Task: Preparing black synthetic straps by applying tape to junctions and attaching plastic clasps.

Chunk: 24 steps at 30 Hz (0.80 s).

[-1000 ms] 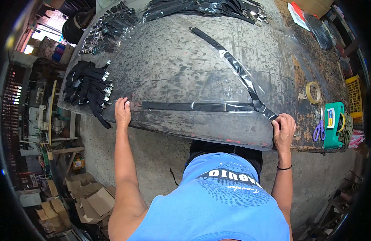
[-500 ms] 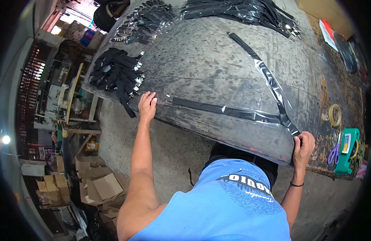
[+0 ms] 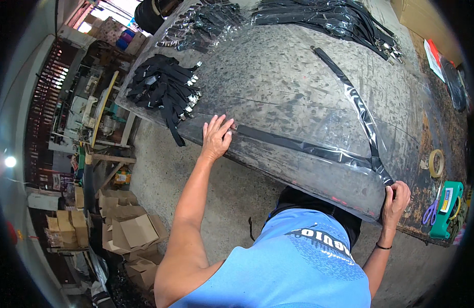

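Observation:
A pair of black suspenders lies in a V on the table, its two straps meeting near my right hand. Clear plastic film covers parts of both straps. My right hand has its fingers curled over the joined end at the table's near edge. At the other end of the near strap is a small metal clip. My left hand rests on the table edge beside that clip, fingers stretched and apart; whether a fingertip touches the clip is hard to tell. The far strap runs up and away to the left.
The grey worn table carries a heap of black straps with clips at left and bagged bundles at the back. On the right are a tape roll, purple scissors and a green tape dispenser. Cardboard boxes stand lower left.
My left hand has moved right along the table edge, up to the near strap's clip, and its fingers have spread. My right hand stays at the joined end. The whole view has shifted slightly.

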Each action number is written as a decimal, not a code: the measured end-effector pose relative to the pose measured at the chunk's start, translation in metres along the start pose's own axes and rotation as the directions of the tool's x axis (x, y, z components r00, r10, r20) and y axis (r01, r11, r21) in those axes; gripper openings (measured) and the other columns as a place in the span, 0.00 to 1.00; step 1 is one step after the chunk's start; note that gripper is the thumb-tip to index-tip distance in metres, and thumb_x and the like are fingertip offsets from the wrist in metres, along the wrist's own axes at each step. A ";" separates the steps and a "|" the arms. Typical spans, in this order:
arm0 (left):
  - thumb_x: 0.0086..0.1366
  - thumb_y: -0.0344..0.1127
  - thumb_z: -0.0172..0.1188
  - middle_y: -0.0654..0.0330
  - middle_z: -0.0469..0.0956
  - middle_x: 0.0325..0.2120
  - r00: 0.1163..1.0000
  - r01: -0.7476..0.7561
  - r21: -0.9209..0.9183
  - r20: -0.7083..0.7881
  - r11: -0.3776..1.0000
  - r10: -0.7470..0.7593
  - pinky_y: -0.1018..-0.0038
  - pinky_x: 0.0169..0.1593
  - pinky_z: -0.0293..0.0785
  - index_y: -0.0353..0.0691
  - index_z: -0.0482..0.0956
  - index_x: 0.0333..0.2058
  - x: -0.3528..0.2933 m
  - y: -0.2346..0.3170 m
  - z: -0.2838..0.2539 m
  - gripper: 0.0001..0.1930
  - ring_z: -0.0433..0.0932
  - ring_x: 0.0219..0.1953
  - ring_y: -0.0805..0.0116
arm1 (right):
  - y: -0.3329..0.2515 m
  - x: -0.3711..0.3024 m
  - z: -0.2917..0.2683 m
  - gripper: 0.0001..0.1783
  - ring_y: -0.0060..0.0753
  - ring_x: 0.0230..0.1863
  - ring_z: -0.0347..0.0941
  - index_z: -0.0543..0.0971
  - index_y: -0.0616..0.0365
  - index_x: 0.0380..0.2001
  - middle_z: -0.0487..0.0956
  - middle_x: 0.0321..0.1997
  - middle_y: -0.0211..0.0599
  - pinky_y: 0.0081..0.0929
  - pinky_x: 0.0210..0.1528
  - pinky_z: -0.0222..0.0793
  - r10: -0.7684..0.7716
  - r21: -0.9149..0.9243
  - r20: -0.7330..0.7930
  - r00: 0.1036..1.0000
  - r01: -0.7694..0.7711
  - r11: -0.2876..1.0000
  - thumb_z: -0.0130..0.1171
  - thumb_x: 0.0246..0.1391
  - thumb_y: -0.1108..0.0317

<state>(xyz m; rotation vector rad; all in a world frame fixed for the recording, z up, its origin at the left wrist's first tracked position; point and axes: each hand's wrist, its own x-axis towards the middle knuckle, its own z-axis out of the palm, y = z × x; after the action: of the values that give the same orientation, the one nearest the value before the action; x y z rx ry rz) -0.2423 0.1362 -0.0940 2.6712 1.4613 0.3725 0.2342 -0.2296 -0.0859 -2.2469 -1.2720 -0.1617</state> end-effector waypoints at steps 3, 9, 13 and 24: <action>0.65 0.39 0.53 0.56 0.73 0.56 0.995 -0.064 -0.032 -0.084 0.997 0.061 0.48 0.64 0.54 0.52 0.78 0.53 0.010 0.005 0.010 0.17 0.66 0.62 0.52 | -0.002 0.000 -0.009 0.07 0.49 0.48 0.71 0.73 0.61 0.28 0.76 0.39 0.44 0.42 0.53 0.62 -0.028 0.008 -0.022 0.999 0.028 1.000 0.61 0.49 0.73; 0.67 0.37 0.52 0.56 0.71 0.58 0.988 -0.065 0.068 -0.135 0.996 0.074 0.54 0.62 0.58 0.51 0.79 0.52 0.003 -0.037 0.000 0.16 0.66 0.62 0.55 | -0.010 0.012 0.001 0.08 0.44 0.46 0.72 0.75 0.56 0.27 0.76 0.35 0.37 0.41 0.51 0.62 -0.055 0.099 -0.072 0.996 0.062 0.993 0.65 0.45 0.69; 0.60 0.29 0.49 0.51 0.61 0.65 0.996 -0.054 0.022 -0.075 0.998 0.056 0.49 0.67 0.47 0.47 0.72 0.59 0.013 -0.031 -0.006 0.25 0.56 0.68 0.49 | -0.016 0.009 -0.003 0.09 0.43 0.48 0.71 0.76 0.54 0.28 0.76 0.38 0.35 0.41 0.52 0.61 -0.009 0.015 -0.077 0.997 0.010 1.000 0.66 0.44 0.68; 0.65 0.48 0.55 0.41 0.58 0.64 0.930 -0.365 -0.353 -0.099 0.861 0.354 0.60 0.66 0.57 0.41 0.65 0.62 0.159 0.232 0.060 0.30 0.59 0.66 0.44 | -0.012 0.005 -0.008 0.10 0.43 0.49 0.70 0.75 0.54 0.29 0.76 0.38 0.33 0.41 0.53 0.60 -0.004 0.003 -0.083 0.997 0.005 1.000 0.67 0.43 0.68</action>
<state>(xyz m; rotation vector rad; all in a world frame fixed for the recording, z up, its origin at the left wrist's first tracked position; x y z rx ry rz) 0.0447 0.1459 -0.0827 2.6156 0.7824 0.6427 0.2285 -0.2247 -0.0723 -2.2107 -1.2325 -0.2523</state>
